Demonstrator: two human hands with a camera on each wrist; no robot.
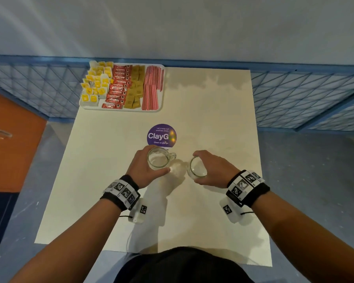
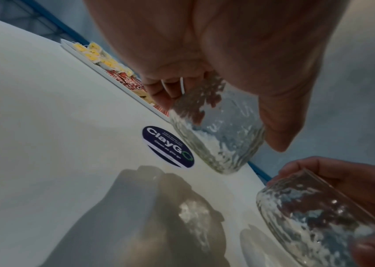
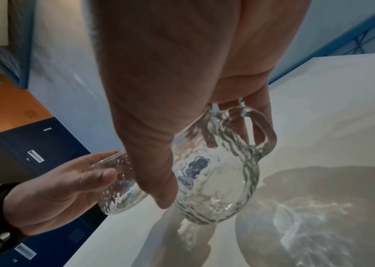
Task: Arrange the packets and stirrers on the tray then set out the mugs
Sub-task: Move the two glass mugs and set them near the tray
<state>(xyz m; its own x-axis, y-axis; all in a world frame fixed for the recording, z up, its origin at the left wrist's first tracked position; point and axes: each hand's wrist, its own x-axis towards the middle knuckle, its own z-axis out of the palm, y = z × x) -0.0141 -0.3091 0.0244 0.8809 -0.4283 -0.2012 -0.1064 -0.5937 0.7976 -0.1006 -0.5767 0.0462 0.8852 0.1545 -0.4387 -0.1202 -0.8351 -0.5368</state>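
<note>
Two clear textured glass mugs hang just above the white table point(image 1: 213, 111), side by side near its middle. My left hand point(image 1: 156, 159) grips the left mug point(image 1: 173, 155) by the rim from above, its handle pointing right. My right hand point(image 1: 195, 168) grips the right mug point(image 1: 201, 173) the same way. The left wrist view shows the left mug point(image 2: 218, 130) tilted, off the surface. In the right wrist view the right mug point(image 3: 216, 180) shows its handle. The white tray point(image 1: 160, 107) at the far left corner holds yellow tea bags point(image 1: 94, 86), red coffee packets point(image 1: 119, 86), brown sugar packets point(image 1: 135, 88) and striped stirrers point(image 1: 151, 88) in rows.
A round purple sticker point(image 1: 161, 135) lies on the table just beyond the left mug. A blue mesh railing point(image 1: 305, 94) runs behind the table. Orange and dark blue lockers point(image 1: 10, 139) stand at the left. My torso is at the table's near edge.
</note>
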